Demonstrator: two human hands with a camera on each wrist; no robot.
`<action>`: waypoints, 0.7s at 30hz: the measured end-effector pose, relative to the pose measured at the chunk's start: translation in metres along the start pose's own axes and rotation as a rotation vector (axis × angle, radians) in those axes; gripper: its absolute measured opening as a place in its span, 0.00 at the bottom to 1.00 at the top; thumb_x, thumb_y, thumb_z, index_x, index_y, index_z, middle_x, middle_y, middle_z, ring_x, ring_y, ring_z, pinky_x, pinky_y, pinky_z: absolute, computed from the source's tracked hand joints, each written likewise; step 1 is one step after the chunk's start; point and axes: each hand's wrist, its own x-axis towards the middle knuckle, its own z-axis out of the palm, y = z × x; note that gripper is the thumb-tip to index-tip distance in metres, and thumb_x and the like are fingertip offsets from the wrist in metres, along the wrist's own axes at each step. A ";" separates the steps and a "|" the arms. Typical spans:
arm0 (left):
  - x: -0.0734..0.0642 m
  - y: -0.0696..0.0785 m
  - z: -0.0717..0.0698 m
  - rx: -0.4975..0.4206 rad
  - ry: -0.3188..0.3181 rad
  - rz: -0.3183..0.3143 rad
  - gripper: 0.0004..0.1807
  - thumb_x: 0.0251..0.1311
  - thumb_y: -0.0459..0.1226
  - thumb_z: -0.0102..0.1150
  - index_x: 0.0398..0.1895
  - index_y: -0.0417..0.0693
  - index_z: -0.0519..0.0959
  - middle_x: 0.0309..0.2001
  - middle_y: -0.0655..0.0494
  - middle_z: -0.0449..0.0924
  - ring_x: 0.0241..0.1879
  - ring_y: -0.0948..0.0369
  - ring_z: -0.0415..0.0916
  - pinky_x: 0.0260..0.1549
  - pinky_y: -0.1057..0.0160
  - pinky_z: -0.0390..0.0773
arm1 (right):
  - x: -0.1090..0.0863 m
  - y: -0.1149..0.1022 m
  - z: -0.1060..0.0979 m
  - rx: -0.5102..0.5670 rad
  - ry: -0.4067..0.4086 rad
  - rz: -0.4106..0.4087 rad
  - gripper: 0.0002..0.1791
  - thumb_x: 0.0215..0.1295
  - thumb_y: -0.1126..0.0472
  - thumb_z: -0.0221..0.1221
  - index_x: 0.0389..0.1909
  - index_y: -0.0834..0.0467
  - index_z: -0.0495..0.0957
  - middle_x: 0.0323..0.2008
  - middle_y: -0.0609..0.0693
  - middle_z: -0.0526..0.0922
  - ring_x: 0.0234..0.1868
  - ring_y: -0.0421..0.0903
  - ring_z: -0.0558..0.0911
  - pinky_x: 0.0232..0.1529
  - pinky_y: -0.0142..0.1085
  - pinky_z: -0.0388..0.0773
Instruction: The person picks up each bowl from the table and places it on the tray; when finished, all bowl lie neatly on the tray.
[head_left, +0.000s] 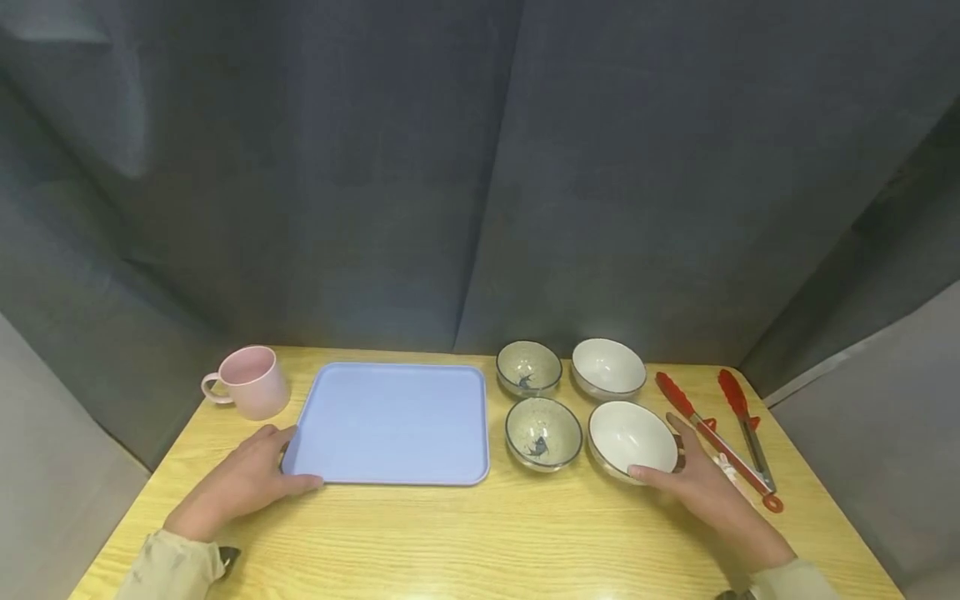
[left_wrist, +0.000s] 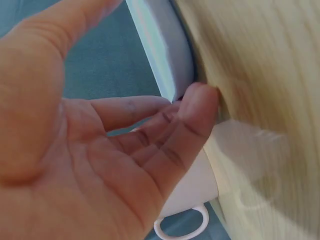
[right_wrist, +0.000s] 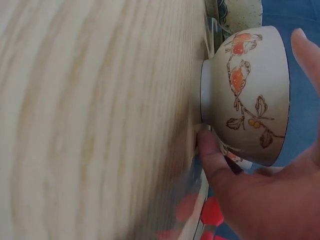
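My left hand is at the near left corner of a light blue tray. Its thumb lies along the front edge, and its fingers touch the tray's left side, low by the tabletop. On the right, my right hand is spread around a white bowl, thumb near the front rim and other fingers at its right side. The right wrist view shows orange birds and a branch painted on that bowl, with a fingertip down near its foot. Whether the thumb touches the rim cannot be told.
A pink mug stands left of the tray. Behind the near white bowl is another white bowl; two speckled bowls, one far and one near, stand beside them. Red-tipped tongs and a second pair lie at right.
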 end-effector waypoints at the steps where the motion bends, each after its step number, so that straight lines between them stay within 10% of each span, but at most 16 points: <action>1: 0.001 0.000 0.000 -0.007 -0.005 0.000 0.42 0.56 0.60 0.85 0.65 0.43 0.83 0.42 0.54 0.81 0.43 0.59 0.72 0.41 0.59 0.74 | 0.000 -0.001 0.000 0.001 -0.009 0.000 0.71 0.71 0.44 0.74 0.91 0.65 0.29 0.84 0.80 0.54 0.80 0.81 0.68 0.70 0.62 0.79; 21: 0.005 -0.003 0.002 -0.068 -0.010 -0.002 0.42 0.51 0.52 0.89 0.64 0.38 0.84 0.41 0.54 0.82 0.43 0.56 0.72 0.45 0.55 0.75 | -0.003 -0.002 0.009 -0.026 -0.009 -0.015 0.76 0.64 0.43 0.80 0.90 0.63 0.31 0.82 0.76 0.58 0.76 0.75 0.73 0.67 0.61 0.81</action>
